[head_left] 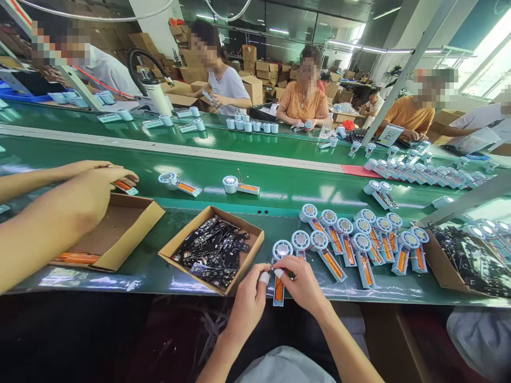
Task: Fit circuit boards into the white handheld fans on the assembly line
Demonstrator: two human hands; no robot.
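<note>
The left hand (248,302) and right hand (303,282) both pinched shut on a fan piece (282,250) at the counter's (275,215) near edge, seemingly to steady it, with the box of circuit boards (179,236) within easy reach beside them.

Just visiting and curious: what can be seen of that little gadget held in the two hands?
The gadget is small and looks open: a round white head, and a pale handle carrying an orange strip, perhaps a battery. It lies flat at the near edge of the green bench, head away from the person. The left hand and right hand pinch it where head meets handle.
</note>
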